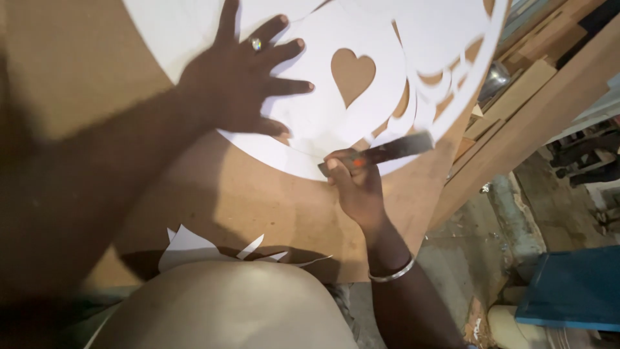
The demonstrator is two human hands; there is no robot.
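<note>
A large round white sheet with cut-out shapes, among them a heart-shaped hole, lies on a brown board. My left hand, a ring on one finger, is spread flat on the sheet to the left of the heart. My right hand grips a utility knife with an orange part near the fingers. The knife rests at the sheet's lower edge; its far end is blurred. A metal bangle circles my right wrist.
White offcuts lie on the board near my body. Wooden planks lean to the right of the board. A blue board lies on the dusty floor at lower right, beside dark objects further back.
</note>
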